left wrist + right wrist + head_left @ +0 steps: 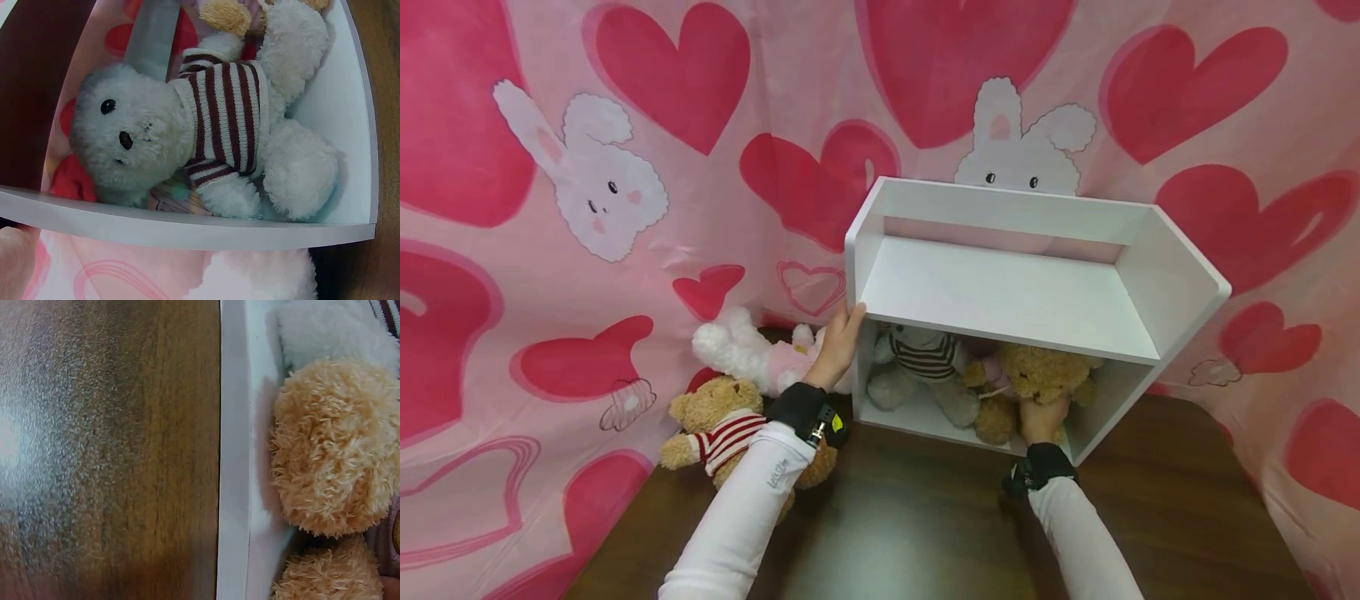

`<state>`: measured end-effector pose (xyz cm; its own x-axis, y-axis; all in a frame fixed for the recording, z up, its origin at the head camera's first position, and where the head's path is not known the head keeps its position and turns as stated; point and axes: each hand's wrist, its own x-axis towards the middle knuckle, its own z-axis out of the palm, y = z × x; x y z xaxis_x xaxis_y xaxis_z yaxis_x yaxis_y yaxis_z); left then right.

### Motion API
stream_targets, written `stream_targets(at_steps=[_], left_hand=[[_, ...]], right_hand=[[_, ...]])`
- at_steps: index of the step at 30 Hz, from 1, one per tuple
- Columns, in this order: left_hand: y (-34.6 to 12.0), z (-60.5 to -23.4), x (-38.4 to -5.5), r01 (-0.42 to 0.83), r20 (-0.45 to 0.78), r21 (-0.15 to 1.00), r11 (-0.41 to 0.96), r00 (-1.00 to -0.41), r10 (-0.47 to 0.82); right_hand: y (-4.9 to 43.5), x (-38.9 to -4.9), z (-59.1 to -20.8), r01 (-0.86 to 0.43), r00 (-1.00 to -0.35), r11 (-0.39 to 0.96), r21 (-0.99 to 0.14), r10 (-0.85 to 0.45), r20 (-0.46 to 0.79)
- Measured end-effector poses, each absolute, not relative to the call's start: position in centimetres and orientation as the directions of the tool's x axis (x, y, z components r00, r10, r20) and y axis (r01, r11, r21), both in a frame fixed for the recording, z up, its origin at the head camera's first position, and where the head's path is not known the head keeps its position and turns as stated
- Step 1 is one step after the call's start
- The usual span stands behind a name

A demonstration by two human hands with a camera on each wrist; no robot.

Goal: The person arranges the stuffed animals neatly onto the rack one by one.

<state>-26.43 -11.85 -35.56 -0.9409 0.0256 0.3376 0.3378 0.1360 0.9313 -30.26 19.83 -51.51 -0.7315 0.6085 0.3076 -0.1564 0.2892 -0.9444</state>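
Observation:
My left hand (838, 346) grips the left side panel of a small white shelf unit (1000, 287), thumb at its front edge. Inside the lower compartment my right hand (1043, 419) holds a light brown teddy bear (1045, 375) below its head; most of the fingers are hidden by the bear. The bear's fuzzy foot (337, 447) shows large in the right wrist view, near the shelf's front lip. Beside it sits a pale grey-white teddy bear (134, 128) in a brown-and-white striped sweater, leaning back in the left part of the compartment.
Left of the shelf, a brown teddy bear (718, 408) in a red-striped sweater lies on the dark wooden table (895, 508). Behind it lies a white plush toy (737, 346) in pink. A pink cloth (790, 75) with hearts and rabbits hangs behind.

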Motion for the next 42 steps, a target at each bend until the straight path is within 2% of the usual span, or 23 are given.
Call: stream_targets(at_steps=[9,16,29,37,42], left_hand=[[-12.2,-37.8,-28.3,0.359,0.361,0.924,0.130,-0.933,0.012],[-12.2,-37.9,-28.4,0.369,0.376,0.911,0.184,-0.927,-0.005],[-12.0,-36.8,-27.5,0.357,0.356,0.928,0.107,-0.934,0.030],[-12.2,-37.9,-28.4,0.354,0.362,0.915,0.194,-0.932,-0.003],[-12.2,-38.1,-28.3,0.346,0.352,0.917,0.197,-0.936,0.003]], right_hand=[[20.2,-30.7,-51.7,-0.109,-0.790,0.355,-0.928,0.536,0.298],[20.4,-31.0,-51.5,-0.082,-0.805,0.378,-0.922,0.521,0.285],[20.2,-31.0,-51.2,-0.091,-0.795,0.327,-0.941,0.545,0.266],[20.4,-30.3,-51.7,-0.054,-0.808,0.306,-0.951,0.547,0.221],[20.6,-30.0,-51.9,-0.034,-0.829,0.318,-0.947,0.521,0.205]])
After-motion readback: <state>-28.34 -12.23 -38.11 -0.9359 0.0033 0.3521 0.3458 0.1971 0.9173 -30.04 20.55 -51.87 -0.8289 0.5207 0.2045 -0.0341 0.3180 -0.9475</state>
